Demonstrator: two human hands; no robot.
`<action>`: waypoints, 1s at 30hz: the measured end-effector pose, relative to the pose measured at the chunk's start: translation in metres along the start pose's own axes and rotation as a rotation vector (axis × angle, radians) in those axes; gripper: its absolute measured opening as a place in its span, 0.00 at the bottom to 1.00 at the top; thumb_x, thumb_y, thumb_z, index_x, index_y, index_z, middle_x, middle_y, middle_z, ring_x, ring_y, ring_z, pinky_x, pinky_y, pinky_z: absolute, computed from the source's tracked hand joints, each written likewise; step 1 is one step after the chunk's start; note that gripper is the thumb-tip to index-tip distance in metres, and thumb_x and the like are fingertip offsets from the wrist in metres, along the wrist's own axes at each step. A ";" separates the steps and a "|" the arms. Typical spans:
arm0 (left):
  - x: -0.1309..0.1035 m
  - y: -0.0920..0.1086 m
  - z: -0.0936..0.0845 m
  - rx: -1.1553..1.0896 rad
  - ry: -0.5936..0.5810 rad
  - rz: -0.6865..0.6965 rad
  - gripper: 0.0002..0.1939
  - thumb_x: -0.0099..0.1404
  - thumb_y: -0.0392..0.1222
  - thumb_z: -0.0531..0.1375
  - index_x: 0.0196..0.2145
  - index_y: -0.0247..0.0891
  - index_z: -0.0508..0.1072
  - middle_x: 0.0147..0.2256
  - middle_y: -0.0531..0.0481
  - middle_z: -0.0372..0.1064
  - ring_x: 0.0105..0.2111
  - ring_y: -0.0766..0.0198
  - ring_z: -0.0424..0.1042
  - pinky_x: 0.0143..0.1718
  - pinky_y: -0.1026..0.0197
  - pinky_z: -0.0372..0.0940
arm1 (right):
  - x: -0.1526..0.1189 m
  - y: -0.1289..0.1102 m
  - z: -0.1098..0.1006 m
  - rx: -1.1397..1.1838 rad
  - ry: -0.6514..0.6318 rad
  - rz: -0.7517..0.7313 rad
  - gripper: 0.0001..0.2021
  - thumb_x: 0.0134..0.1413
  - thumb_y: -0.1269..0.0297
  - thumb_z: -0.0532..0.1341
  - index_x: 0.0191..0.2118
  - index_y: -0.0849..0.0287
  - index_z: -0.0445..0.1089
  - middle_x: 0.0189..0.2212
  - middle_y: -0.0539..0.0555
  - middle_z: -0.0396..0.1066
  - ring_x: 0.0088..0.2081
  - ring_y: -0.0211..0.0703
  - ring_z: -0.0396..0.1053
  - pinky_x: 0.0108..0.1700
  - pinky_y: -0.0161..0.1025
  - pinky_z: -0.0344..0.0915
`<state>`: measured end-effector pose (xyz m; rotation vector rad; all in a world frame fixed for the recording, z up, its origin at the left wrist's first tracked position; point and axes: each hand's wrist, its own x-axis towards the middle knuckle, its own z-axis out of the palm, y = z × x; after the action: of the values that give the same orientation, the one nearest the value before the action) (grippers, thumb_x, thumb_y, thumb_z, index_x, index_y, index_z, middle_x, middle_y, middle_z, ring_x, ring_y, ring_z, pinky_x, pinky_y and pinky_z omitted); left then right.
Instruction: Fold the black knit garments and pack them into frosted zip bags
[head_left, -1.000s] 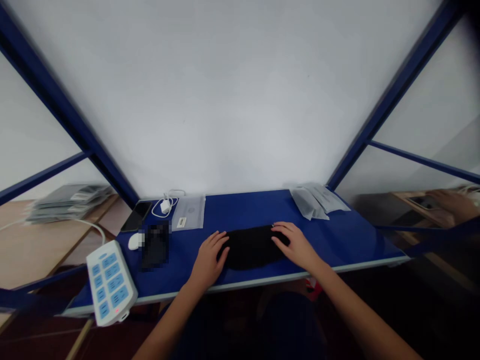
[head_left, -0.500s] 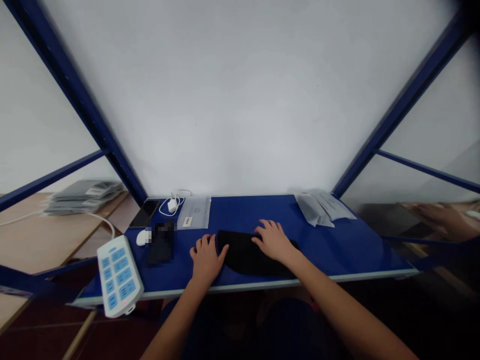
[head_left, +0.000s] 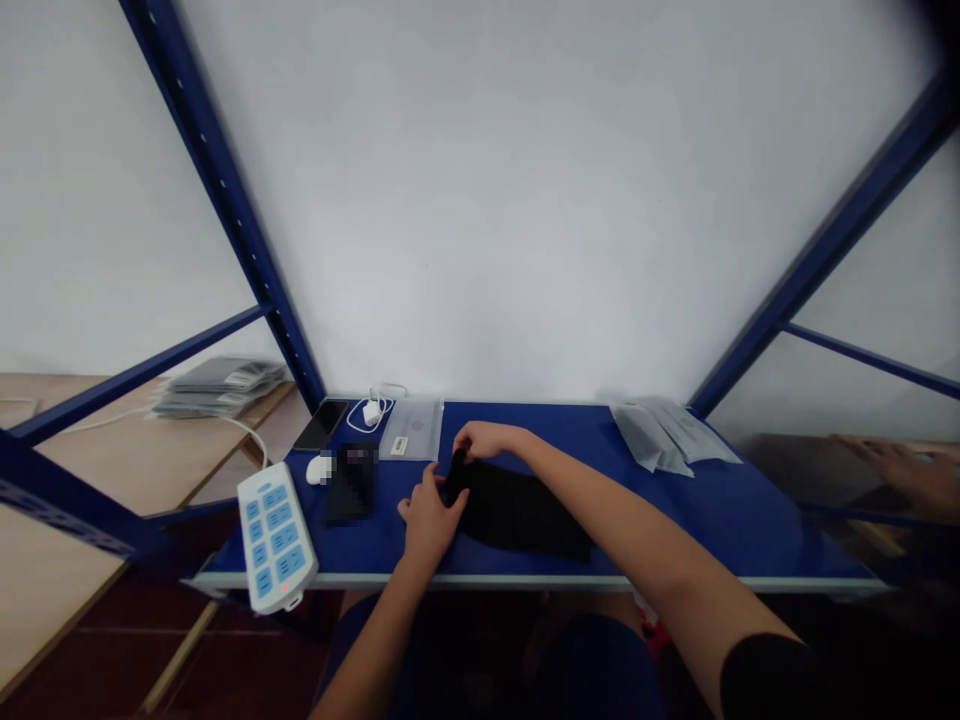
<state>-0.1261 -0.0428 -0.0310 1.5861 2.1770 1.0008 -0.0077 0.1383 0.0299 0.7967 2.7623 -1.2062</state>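
A black folded cloth (head_left: 525,510) lies on the blue tabletop (head_left: 570,430) close to the front edge. Its left end is bunched and raised a little between my two hands. My left hand (head_left: 431,515) grips the near part of that end, thumb on one side and fingers on the other. At the far left corner, my right hand (head_left: 480,442) pinches the fabric, its forearm passing over the cloth. Some of the right fingertips are hidden. Left of my left hand lies a dark, pixel-blurred flat item (head_left: 351,485).
A white power strip (head_left: 277,535) overhangs the front left, near a white mouse-like object (head_left: 318,470). Behind are a phone (head_left: 321,425), a charger with cable (head_left: 372,412) and a clear bag (head_left: 412,430). More bags (head_left: 667,435) lie right; a stack (head_left: 221,385) sits on the left table.
My right hand has moved left from the cloth's top to its far left corner. The cloth's left end is now gathered up between both hands. The view has shifted slightly.
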 end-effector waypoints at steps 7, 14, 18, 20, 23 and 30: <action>0.016 0.000 -0.012 -0.258 0.048 0.124 0.12 0.62 0.43 0.60 0.43 0.40 0.72 0.37 0.48 0.74 0.38 0.56 0.73 0.45 0.52 0.65 | -0.031 -0.017 -0.019 -0.003 0.279 -0.109 0.17 0.46 0.79 0.58 0.41 0.58 0.75 0.38 0.52 0.75 0.41 0.42 0.71 0.45 0.36 0.65; -0.023 0.057 0.011 -0.454 -0.045 0.418 0.16 0.65 0.35 0.56 0.49 0.43 0.71 0.43 0.46 0.70 0.44 0.59 0.71 0.47 0.55 0.67 | -0.132 0.004 -0.025 -0.055 0.480 -0.200 0.16 0.44 0.81 0.58 0.35 0.56 0.76 0.45 0.54 0.70 0.46 0.43 0.70 0.52 0.41 0.64; -0.043 0.077 0.040 -0.416 -0.150 0.534 0.17 0.66 0.33 0.55 0.51 0.44 0.71 0.46 0.44 0.68 0.48 0.57 0.69 0.52 0.53 0.65 | -0.185 0.037 -0.011 -0.035 0.517 -0.078 0.15 0.45 0.80 0.59 0.34 0.55 0.77 0.45 0.54 0.70 0.47 0.44 0.70 0.53 0.42 0.64; -0.050 0.081 0.054 -0.381 -0.209 0.587 0.17 0.66 0.32 0.54 0.51 0.43 0.71 0.46 0.44 0.69 0.48 0.57 0.68 0.52 0.52 0.65 | -0.203 0.055 0.002 -0.026 0.532 -0.015 0.15 0.44 0.80 0.59 0.33 0.55 0.78 0.45 0.54 0.71 0.47 0.45 0.71 0.54 0.42 0.64; -0.059 0.085 0.069 -0.298 -0.314 0.643 0.15 0.65 0.32 0.56 0.49 0.43 0.72 0.44 0.45 0.70 0.46 0.56 0.68 0.50 0.51 0.65 | -0.221 0.075 0.022 -0.049 0.498 0.073 0.19 0.42 0.81 0.57 0.35 0.54 0.79 0.46 0.54 0.71 0.47 0.45 0.71 0.54 0.43 0.64; -0.056 0.079 0.047 -0.337 -0.224 0.563 0.08 0.68 0.39 0.56 0.42 0.41 0.74 0.42 0.47 0.72 0.44 0.59 0.69 0.49 0.56 0.63 | -0.217 0.069 0.017 -0.104 0.421 0.116 0.24 0.41 0.81 0.55 0.41 0.52 0.79 0.55 0.55 0.66 0.56 0.49 0.65 0.59 0.48 0.60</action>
<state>-0.0210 -0.0638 -0.0222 2.0574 1.3493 1.1881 0.2096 0.0694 0.0187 1.3119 3.0078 -0.9580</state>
